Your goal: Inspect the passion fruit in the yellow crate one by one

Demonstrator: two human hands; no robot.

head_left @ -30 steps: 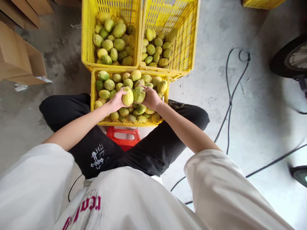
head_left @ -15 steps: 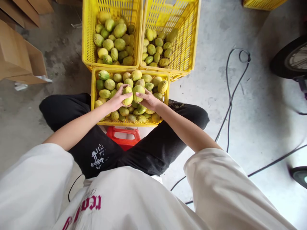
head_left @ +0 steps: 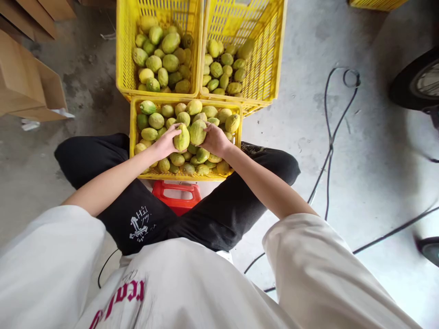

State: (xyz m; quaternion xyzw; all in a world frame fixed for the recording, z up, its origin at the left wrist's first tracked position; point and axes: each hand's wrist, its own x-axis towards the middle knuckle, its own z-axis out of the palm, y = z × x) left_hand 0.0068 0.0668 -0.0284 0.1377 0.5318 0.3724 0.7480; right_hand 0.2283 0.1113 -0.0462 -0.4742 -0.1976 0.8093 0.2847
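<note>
Beyond your grip you look down on a grey concrete floor (head_left: 360,151), stained darker toward the far left. Left of the grip and well apart, flattened brown cardboard boxes (head_left: 27,82) lie stacked at the edge. To the right, black cables (head_left: 328,137) loop and trail across the concrete, and a dark wheel (head_left: 416,84) shows at the far right edge. Even daylight brightens the floor on that right side.
</note>
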